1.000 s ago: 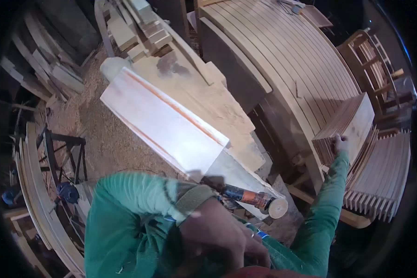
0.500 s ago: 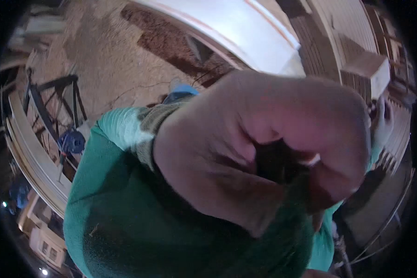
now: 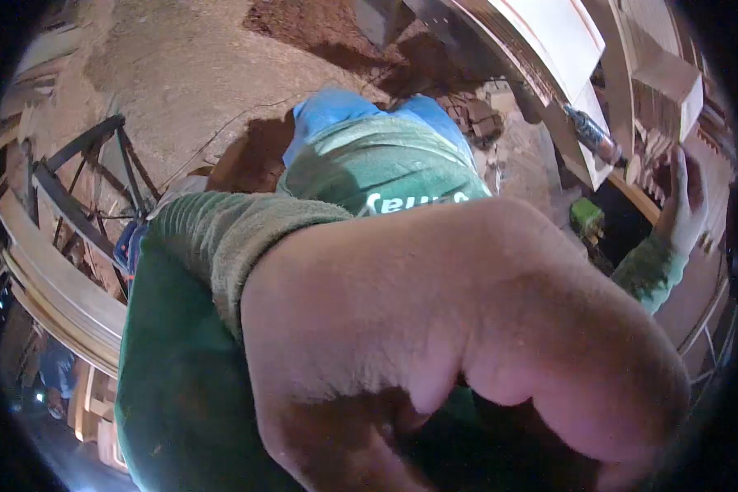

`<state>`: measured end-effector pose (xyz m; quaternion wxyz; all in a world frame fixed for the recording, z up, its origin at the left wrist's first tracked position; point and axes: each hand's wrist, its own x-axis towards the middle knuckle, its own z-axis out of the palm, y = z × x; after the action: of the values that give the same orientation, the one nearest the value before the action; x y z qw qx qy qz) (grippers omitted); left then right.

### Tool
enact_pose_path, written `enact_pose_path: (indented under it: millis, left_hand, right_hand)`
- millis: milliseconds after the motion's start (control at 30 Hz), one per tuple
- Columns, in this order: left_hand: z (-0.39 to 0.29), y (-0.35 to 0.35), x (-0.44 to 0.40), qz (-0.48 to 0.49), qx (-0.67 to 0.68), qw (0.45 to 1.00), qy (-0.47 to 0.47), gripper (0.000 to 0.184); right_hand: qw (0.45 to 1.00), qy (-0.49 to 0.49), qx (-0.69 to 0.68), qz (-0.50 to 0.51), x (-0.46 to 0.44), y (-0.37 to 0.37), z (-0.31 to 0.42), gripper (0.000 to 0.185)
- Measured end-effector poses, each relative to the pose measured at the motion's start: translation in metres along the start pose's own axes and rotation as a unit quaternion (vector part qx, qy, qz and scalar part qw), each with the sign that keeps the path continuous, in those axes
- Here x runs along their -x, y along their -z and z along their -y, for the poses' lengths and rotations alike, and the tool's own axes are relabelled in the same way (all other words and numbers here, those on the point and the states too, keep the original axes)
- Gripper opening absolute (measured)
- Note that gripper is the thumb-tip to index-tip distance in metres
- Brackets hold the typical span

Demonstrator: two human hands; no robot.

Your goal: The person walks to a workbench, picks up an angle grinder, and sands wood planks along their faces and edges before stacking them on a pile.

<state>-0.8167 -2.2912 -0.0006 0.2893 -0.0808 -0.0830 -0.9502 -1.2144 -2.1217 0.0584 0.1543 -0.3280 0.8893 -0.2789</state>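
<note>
My left hand (image 3: pixel 467 312) fills the middle of the view, very close to the camera, with its back towards me. Its fingers and thumb curl downwards, and dark green cloth of my shirt (image 3: pixel 476 443) shows inside the curl. The fingertips are mostly hidden, but the hand looks closed on the cloth. At the far right, my right hand (image 3: pixel 687 201) reaches up beside the wood pieces, fingers stretched out. Close to it is the end of a squared wooden block (image 3: pixel 668 86). A slim cylindrical tool (image 3: pixel 592 135) lies left of that hand.
A white-faced board (image 3: pixel 553 41) slants across the upper right. Below it is a small green object (image 3: pixel 586 217). Curved stacked boards (image 3: pixel 66 279) and a dark metal frame (image 3: pixel 78 180) stand at left. Reddish-brown sawdust (image 3: pixel 320 33) covers part of the floor (image 3: pixel 172 74).
My left hand has moved down and closer, uncovering my shirt front, blue legwear, the tool and my right forearm. My right hand stays by the wood.
</note>
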Motion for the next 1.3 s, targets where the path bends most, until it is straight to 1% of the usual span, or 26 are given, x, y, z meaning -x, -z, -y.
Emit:
enact_pose_path:
  millis: [100, 233, 333, 433, 600, 633, 700, 833, 933, 967, 1000, 1033, 1133, 1200, 1233, 1267, 1300]
  left_hand:
    - [0.001, 0.003, 0.005, 0.017, 0.000, 1.000, 0.000, 0.024]
    - [0.016, -0.005, -0.001, 0.052, -0.010, 0.999, -0.002, 0.023]
    - [0.031, -0.020, -0.014, 0.090, -0.016, 0.996, 0.012, 0.023]
    - [0.047, -0.025, -0.027, 0.104, 0.000, 0.994, 0.046, 0.023]
    - [0.072, -0.027, -0.039, 0.105, -0.011, 0.991, 0.082, 0.023]
    - [0.079, -0.027, -0.041, 0.104, -0.014, 0.991, 0.086, 0.023]
    - [0.093, -0.026, -0.047, 0.104, -0.009, 0.990, 0.100, 0.023]
    - [0.118, -0.023, -0.068, 0.120, -0.023, 0.982, 0.146, 0.023]
    - [0.132, -0.016, -0.088, 0.128, -0.043, 0.976, 0.173, 0.023]
    - [0.139, -0.014, -0.093, 0.131, -0.046, 0.974, 0.180, 0.024]
    - [0.142, -0.015, -0.095, 0.133, -0.052, 0.972, 0.188, 0.024]
    - [0.120, -0.032, -0.076, 0.145, -0.055, 0.971, 0.184, 0.024]
    - [0.138, -0.043, -0.080, 0.138, -0.067, 0.970, 0.190, 0.024]
    - [0.148, -0.046, -0.085, 0.139, -0.082, 0.969, 0.189, 0.025]
    - [0.153, -0.045, -0.090, 0.139, -0.089, 0.968, 0.190, 0.025]
    - [0.159, -0.045, -0.098, 0.142, -0.095, 0.967, 0.190, 0.025]
    - [0.158, -0.044, -0.104, 0.149, -0.099, 0.965, 0.194, 0.026]
  right_hand:
    - [1.000, 0.017, 0.019, -0.002, 0.003, -0.022, 0.018, 0.031]
    - [0.999, 0.026, 0.013, 0.038, -0.005, -0.028, 0.015, 0.030]
    - [0.999, 0.030, 0.003, 0.037, -0.003, -0.041, 0.016, 0.028]
    - [0.998, 0.047, -0.027, 0.033, 0.007, -0.059, 0.019, 0.027]
    - [0.990, 0.001, -0.125, 0.070, 0.019, -0.061, -0.022, 0.020]
    - [0.991, -0.031, -0.112, 0.059, 0.022, -0.060, -0.026, 0.019]
    - [0.995, -0.022, -0.065, 0.070, 0.029, -0.054, -0.046, 0.018]
    - [0.988, -0.068, -0.126, 0.063, 0.041, -0.043, -0.090, 0.014]
    - [0.989, -0.105, -0.080, 0.059, 0.049, -0.037, -0.130, 0.009]
    - [0.994, -0.079, -0.051, 0.053, 0.052, -0.037, -0.151, 0.010]
    - [0.982, -0.140, -0.104, 0.069, 0.054, -0.037, -0.169, 0.012]
    - [0.967, -0.190, -0.151, 0.082, 0.081, -0.044, -0.139, 0.014]
    - [0.911, -0.335, -0.231, 0.069, 0.087, -0.057, -0.199, 0.024]
    - [0.855, -0.391, -0.341, -0.008, 0.077, -0.075, -0.217, 0.034]
    - [0.817, -0.420, -0.392, -0.052, 0.073, -0.077, -0.222, 0.038]
    - [0.796, -0.431, -0.412, -0.105, 0.064, -0.077, -0.228, 0.052]
    - [0.777, -0.440, -0.440, -0.096, 0.057, -0.078, -0.238, 0.054]
